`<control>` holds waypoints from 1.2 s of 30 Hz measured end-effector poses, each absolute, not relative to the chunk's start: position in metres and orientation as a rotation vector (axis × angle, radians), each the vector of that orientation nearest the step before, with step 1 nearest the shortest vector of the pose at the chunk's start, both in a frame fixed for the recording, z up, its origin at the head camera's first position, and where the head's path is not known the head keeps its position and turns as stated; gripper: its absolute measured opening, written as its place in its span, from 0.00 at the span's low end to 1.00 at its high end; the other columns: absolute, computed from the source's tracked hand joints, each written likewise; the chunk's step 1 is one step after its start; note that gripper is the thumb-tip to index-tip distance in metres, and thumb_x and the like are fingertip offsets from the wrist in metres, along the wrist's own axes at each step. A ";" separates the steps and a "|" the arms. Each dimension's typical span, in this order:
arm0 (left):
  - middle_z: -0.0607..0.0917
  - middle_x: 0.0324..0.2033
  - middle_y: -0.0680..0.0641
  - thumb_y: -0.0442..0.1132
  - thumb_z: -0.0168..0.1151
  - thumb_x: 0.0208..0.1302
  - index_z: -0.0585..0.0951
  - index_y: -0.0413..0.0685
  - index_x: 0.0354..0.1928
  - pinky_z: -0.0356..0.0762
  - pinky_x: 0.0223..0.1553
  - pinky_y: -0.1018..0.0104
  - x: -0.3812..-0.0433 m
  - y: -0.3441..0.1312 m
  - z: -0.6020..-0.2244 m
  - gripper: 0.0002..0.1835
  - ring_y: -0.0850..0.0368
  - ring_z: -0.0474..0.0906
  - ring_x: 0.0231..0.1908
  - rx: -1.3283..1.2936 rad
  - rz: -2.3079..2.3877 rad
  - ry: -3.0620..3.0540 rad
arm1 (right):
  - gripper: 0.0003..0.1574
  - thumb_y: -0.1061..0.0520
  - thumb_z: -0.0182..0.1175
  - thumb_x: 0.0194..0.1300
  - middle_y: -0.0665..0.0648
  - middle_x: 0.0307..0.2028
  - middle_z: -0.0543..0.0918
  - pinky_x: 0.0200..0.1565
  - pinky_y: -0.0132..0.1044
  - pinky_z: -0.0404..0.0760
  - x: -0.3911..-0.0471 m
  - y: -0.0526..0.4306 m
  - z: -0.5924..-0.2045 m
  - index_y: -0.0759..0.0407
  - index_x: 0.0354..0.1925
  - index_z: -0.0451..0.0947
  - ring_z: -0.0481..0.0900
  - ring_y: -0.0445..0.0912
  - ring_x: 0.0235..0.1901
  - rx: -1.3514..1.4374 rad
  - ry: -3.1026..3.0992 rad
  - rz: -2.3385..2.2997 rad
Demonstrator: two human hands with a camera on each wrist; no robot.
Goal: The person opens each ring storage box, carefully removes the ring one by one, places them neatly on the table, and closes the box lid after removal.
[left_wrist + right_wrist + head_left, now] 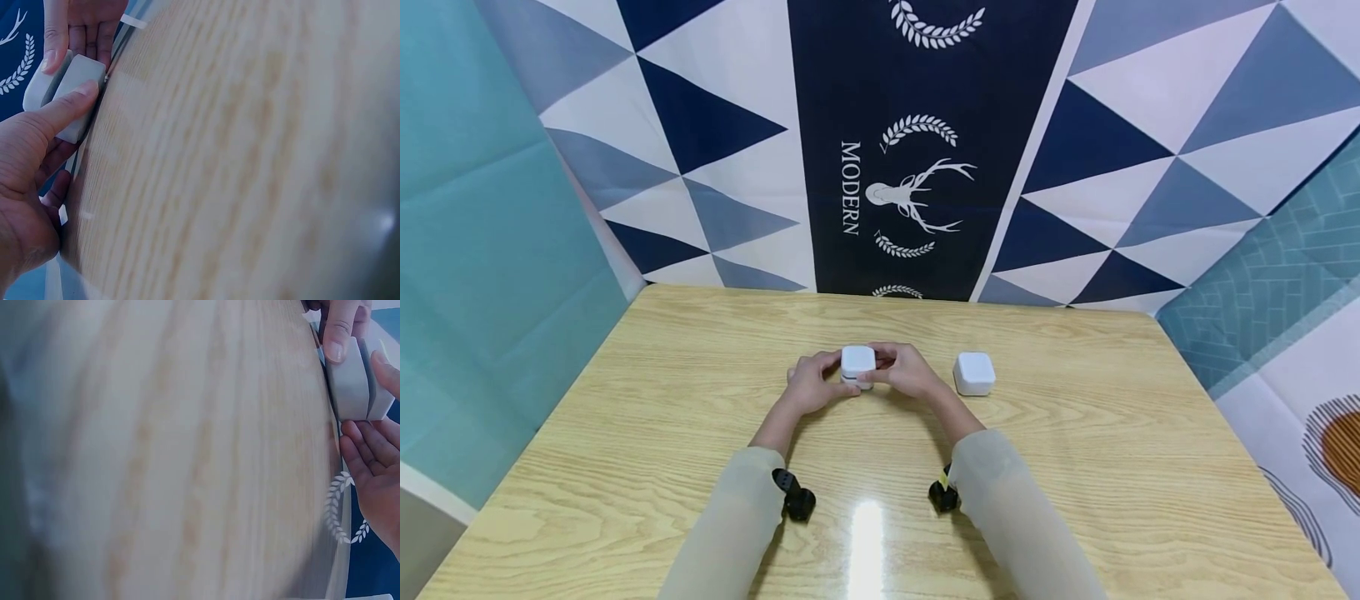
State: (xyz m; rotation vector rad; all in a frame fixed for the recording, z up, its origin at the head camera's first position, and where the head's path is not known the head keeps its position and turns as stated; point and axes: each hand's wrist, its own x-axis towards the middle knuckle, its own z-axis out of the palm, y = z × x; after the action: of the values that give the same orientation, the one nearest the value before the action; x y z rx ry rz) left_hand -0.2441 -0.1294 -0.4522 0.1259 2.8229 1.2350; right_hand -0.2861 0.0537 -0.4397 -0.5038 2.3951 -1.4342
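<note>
A small white box with rounded corners stands between both hands at the middle of the table. Its lid is parted from its base by a narrow dark gap, wider at one side in the right wrist view. My left hand grips the base, thumb on the near face and fingers behind. With its thumb on the lid's near side, my right hand holds the lid; its other fingers reach round the box's right side. A second white box rests to the right of the right hand.
A pale object peeks out from behind the left hand, mostly hidden. The wooden table ends at a patterned cloth at the back. Black wrist cameras hang below both sleeves.
</note>
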 end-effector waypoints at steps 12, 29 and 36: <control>0.73 0.56 0.51 0.55 0.68 0.42 0.68 0.56 0.59 0.50 0.47 0.56 -0.246 -0.131 -0.456 0.39 0.48 0.61 0.56 0.120 1.245 2.821 | 0.38 0.50 0.67 0.46 0.55 0.43 0.80 0.41 0.33 0.73 -0.290 0.053 -0.442 0.58 0.56 0.69 0.77 0.44 0.39 -0.450 2.396 -1.407; 0.73 0.56 0.49 0.58 0.67 0.41 0.69 0.54 0.59 0.50 0.45 0.58 -0.243 -0.129 -0.454 0.40 0.49 0.63 0.53 0.114 1.241 2.849 | 0.37 0.51 0.66 0.48 0.55 0.45 0.80 0.44 0.35 0.74 -0.288 0.053 -0.441 0.60 0.56 0.69 0.78 0.44 0.41 -0.408 2.365 -1.463; 0.71 0.57 0.51 0.57 0.67 0.42 0.67 0.56 0.60 0.49 0.47 0.57 -0.245 -0.129 -0.453 0.40 0.49 0.61 0.55 0.088 1.229 2.816 | 0.36 0.51 0.67 0.47 0.56 0.45 0.80 0.44 0.34 0.74 -0.290 0.054 -0.442 0.61 0.55 0.69 0.78 0.43 0.41 -0.425 2.357 -1.476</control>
State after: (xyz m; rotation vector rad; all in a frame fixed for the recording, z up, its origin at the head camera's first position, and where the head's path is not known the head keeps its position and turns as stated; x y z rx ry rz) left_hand -0.2449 -0.1289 -0.4534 0.0883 2.8160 1.2291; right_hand -0.2900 0.0536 -0.4421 -0.4249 2.3575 -1.4764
